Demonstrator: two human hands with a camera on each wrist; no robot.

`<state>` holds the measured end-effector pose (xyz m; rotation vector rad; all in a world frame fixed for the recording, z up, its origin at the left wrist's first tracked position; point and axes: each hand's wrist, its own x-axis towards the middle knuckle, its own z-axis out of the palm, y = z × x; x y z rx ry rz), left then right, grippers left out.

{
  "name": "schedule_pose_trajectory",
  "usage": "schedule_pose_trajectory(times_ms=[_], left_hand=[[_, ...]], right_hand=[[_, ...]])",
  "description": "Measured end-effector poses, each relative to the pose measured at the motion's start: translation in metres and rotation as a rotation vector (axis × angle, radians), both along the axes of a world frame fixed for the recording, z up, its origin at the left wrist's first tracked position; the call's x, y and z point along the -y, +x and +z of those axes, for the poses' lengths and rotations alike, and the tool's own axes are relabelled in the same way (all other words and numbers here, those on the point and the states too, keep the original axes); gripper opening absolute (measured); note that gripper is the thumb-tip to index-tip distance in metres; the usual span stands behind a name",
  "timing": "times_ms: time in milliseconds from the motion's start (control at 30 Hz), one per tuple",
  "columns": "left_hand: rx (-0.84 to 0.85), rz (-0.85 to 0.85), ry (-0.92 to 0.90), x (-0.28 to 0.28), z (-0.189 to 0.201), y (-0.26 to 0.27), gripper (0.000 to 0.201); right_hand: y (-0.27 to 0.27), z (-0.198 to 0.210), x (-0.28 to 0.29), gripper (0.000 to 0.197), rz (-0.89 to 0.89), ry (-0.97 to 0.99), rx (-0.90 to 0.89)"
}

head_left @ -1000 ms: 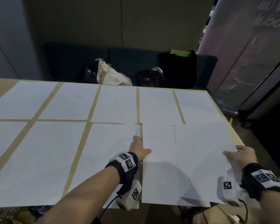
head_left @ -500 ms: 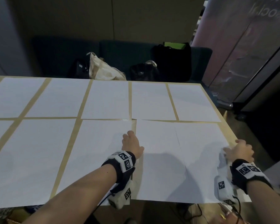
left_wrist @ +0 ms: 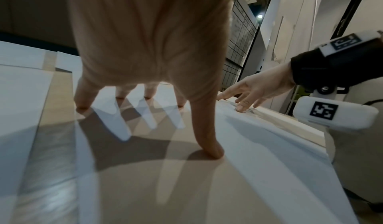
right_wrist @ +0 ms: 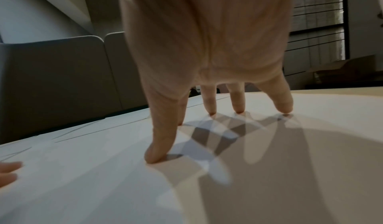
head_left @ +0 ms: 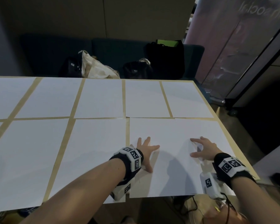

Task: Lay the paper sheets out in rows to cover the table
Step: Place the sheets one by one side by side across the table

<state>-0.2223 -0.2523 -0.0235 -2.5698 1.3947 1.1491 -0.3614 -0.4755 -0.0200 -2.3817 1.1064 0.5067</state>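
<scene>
White paper sheets lie in two rows on the wooden table [head_left: 127, 101]. The near-right sheets [head_left: 168, 131] overlap into one wide white patch reaching the table's right edge. My left hand [head_left: 146, 151] lies on its left part with fingers spread, and the left wrist view shows the fingertips [left_wrist: 82, 107] and thumb pressing down. My right hand [head_left: 200, 147] stands on spread fingertips [right_wrist: 210, 111] a little to the right. A small raised fold of paper [head_left: 196, 147] shows under it. Neither hand grips anything.
Narrow strips of bare wood show between the sheets. Behind the table stands a dark sofa [head_left: 111, 49] with a cream tote bag [head_left: 95, 67] and black bags [head_left: 166, 59]. A dark-framed panel [head_left: 249, 75] stands past the right edge. Cables [head_left: 189, 206] hang below the near edge.
The near-right sheets slid up to the far row. My left hand moved from the sheet's left edge onto it. My right hand let go of the right edge and moved inward.
</scene>
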Motion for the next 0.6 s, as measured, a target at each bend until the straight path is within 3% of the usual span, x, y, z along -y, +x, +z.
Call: schedule_pose_trajectory(times_ms=[600], left_hand=[[0.019,0.007,0.035,-0.003,0.005,0.002,0.103]], right_hand=[[-0.005,-0.005,0.018,0.074,-0.032,0.026,0.039]])
